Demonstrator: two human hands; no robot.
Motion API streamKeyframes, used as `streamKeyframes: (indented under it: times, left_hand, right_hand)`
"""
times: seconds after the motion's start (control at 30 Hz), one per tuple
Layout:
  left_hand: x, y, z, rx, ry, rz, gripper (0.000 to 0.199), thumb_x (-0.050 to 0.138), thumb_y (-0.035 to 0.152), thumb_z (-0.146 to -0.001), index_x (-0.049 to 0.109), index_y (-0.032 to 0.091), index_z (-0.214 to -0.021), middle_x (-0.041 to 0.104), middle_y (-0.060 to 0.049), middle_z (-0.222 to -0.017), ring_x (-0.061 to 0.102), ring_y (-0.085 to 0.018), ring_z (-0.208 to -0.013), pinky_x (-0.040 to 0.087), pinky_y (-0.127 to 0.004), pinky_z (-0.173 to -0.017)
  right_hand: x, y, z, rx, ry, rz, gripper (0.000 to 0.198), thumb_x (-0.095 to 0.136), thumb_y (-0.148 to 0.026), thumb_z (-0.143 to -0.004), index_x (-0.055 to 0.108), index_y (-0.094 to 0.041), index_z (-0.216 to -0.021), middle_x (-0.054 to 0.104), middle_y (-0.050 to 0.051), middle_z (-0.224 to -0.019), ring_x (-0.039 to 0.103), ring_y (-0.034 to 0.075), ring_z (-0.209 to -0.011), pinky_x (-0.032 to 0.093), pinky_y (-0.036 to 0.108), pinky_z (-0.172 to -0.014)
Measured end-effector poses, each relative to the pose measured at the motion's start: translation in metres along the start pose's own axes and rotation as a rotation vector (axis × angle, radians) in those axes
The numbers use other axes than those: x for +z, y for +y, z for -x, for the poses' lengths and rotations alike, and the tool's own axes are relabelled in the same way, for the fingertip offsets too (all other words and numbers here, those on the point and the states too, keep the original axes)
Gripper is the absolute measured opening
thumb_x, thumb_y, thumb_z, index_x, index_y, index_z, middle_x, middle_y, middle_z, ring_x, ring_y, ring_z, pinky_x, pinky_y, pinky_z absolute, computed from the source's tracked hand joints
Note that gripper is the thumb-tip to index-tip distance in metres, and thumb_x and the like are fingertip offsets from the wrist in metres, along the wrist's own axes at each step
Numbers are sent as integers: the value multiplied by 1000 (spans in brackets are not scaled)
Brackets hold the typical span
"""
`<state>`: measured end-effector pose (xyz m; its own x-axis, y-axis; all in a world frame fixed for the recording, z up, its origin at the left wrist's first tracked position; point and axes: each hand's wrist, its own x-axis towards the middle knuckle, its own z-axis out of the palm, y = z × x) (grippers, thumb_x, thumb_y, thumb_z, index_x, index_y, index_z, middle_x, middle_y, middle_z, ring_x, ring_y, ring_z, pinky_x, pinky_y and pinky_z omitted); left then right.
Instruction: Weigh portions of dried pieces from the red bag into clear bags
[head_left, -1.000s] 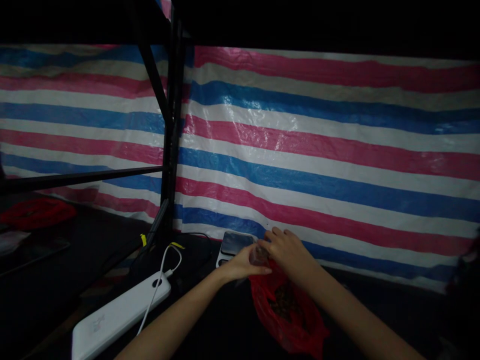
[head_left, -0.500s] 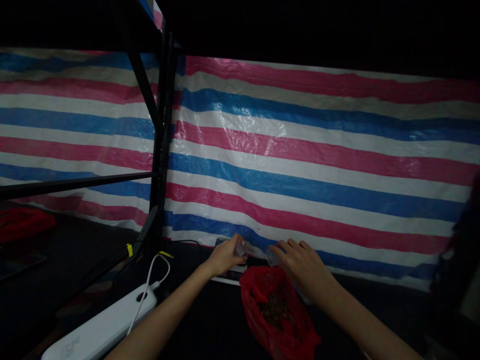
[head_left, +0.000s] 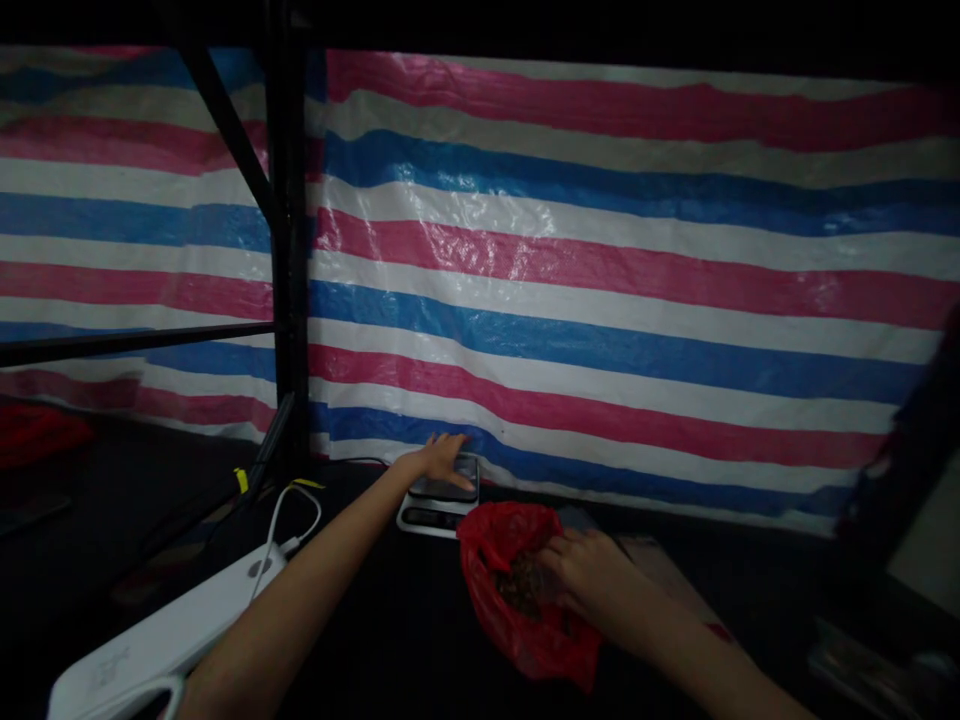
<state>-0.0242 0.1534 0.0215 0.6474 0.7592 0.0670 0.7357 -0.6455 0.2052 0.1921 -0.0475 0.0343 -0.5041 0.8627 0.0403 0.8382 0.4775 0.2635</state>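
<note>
Head view: a striped sheet [head_left: 600,300] bounds the far side of the dark tabletop [head_left: 390,620], which shows between the white power bank [head_left: 172,630] and the red bag [head_left: 480,580]. Hands are well apart: the right hand [head_left: 589,575] bends inside the bag's right rim, its grip unclear; the left hand [head_left: 444,460] spreads its fingers over the scale [head_left: 431,520], just beside the bag's far-left edge. Brown bits [head_left: 517,588] lie in the bag

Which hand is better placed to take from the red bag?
Probably the right hand: it is over the open red bag, by its brown contents, while the left hand is at the white scale.
</note>
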Motion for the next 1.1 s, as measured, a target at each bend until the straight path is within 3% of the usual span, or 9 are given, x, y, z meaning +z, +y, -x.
streamKeyframes:
  times: [0.07,0.13,0.2,0.27,0.43,0.6,0.73,0.93,1.1]
  left_hand:
    - [-9,9,9,-22,-39,28,106,63,62,-52,14,14,-133,15,-20,-141,14,-39,-127,20,-54,-95]
    - [-18,22,27,19,31,78,101,59,62,-58,14,12,-133,14,-20,-141,14,-36,-127,20,-50,-97]
    - [-23,38,51,98,214,144,74,43,60,-73,27,12,-127,33,-17,-132,31,-28,-122,26,-40,-96]
    - [-21,55,78,48,300,175,55,29,59,-81,45,15,-111,52,-12,-112,48,-24,-105,32,-35,-90]
    - [16,88,123,-162,41,151,58,33,68,-72,58,16,-76,61,-6,-66,60,-26,-75,40,-34,-73]
    - [52,103,121,-170,43,267,50,34,59,-77,56,16,-89,61,-5,-62,60,-21,-61,43,-31,-64]
    - [76,116,118,-188,57,631,41,31,42,-85,41,15,-113,58,0,-58,54,-13,-45,43,-25,-52]
    - [92,125,117,-117,284,1008,40,35,35,-86,35,17,-121,61,-6,-97,58,-17,-81,46,-28,-71]
    - [83,114,101,-115,192,1166,41,44,36,-81,38,17,-117,58,-6,-101,57,-16,-78,47,-25,-61]
  right_hand:
    - [6,3,-1,-21,27,-2,27,61,-24,-72,58,-19,-99,63,9,-96,56,24,-93,41,33,-76]
    - [13,5,0,-43,40,-23,28,61,-24,-72,58,-19,-99,63,9,-96,56,23,-91,40,32,-75]
    - [19,7,2,-59,42,-58,30,62,-24,-71,56,-20,-101,63,7,-96,57,23,-90,40,32,-75]
    - [23,7,3,-61,62,-85,32,62,-24,-71,55,-21,-102,62,7,-98,57,22,-90,40,32,-75]
    - [23,7,-3,-24,123,-47,25,61,-23,-73,57,-18,-97,61,8,-95,56,21,-89,41,30,-71]
    - [16,-4,-16,11,96,88,16,50,-11,-78,59,-17,-90,63,9,-90,57,22,-86,42,30,-64]
    - [16,-14,-16,-10,57,85,20,46,-7,-79,59,-15,-91,65,10,-90,59,22,-84,42,30,-66]
    - [23,-11,-2,-69,95,-134,18,60,-18,-72,57,-19,-90,65,5,-87,59,20,-83,38,31,-73]
    - [27,-13,7,-7,104,-325,26,58,-18,-71,57,-23,-96,66,2,-89,57,18,-88,33,32,-82]
